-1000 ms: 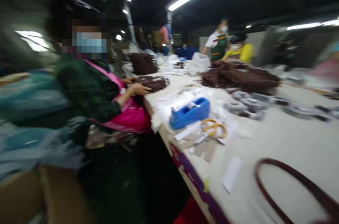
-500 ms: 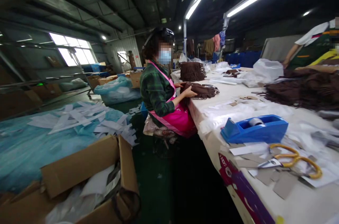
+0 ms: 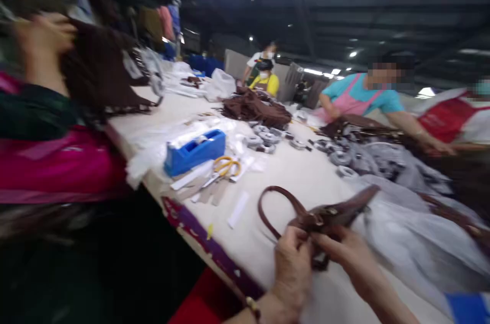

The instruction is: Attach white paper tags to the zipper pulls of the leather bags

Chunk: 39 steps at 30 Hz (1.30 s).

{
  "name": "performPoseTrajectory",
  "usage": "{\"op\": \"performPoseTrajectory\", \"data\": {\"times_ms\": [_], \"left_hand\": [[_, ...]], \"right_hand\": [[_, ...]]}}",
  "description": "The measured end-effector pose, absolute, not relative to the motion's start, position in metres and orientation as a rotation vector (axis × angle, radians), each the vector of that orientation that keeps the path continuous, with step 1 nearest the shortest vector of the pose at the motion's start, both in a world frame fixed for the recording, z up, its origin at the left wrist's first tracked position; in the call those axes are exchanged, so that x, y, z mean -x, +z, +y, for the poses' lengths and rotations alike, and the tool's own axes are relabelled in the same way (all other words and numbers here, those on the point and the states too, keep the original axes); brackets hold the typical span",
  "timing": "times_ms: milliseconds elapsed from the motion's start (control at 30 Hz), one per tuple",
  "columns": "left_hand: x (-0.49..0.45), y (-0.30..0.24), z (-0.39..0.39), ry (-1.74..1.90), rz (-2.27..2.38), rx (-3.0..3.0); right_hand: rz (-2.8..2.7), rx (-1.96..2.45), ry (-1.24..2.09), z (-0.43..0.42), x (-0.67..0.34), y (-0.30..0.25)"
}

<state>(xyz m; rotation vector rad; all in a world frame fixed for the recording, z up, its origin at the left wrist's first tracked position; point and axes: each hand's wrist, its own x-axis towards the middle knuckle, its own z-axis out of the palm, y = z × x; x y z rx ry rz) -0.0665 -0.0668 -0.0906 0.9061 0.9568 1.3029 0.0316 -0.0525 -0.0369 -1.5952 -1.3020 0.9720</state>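
A brown leather bag (image 3: pixel 337 212) with a looped handle (image 3: pixel 281 191) and small metal fittings lies on the near part of the table. My left hand (image 3: pixel 293 263) closes on its near edge, fingertips pinched together below the fittings. Close beside it, my right hand (image 3: pixel 346 250) grips the same bag, its thumb and fingers meeting near the left hand's fingertips. What exactly lies between the fingertips is hidden and blurred. Yellow-handled scissors (image 3: pixel 225 167) and a blue tape dispenser (image 3: pixel 196 151) are farther left, out of both hands' touch.
Clear plastic wrapping (image 3: pixel 406 232) lies right of the bag. Grey rolled straps (image 3: pixel 264 138) and a brown fringed pile (image 3: pixel 256 107) are farther back. At left, a co-worker's hand (image 3: pixel 46 38) lifts a brown fringed piece (image 3: pixel 103 66). Other people work across the table (image 3: pixel 306 166).
The view has swung to the right. My hands and the brown bag are now in sight. The co-worker at left now raises a brown fringed piece that was low at the table edge.
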Motion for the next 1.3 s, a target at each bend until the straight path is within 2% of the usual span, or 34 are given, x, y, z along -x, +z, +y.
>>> {"op": "performPoseTrajectory", "data": {"times_ms": [467, 833, 1133, 1300], "left_hand": [[0.063, -0.101, -0.070, 1.419, 1.073, -1.329], [0.063, -0.089, -0.069, 1.232, 1.136, -1.141], [0.069, -0.063, -0.059, 1.019, 1.010, -0.830], [0.073, -0.062, -0.056, 1.001, 0.971, -0.709]], "right_hand": [[-1.247, 1.670, 1.111, -0.049, -0.039, -0.024], [-1.337, 1.610, 1.281, -0.047, -0.051, -0.024], [-1.392, 1.534, 1.401, -0.047, -0.057, -0.019], [-1.457, 1.563, 1.373, -0.055, -0.061, -0.017]]}}
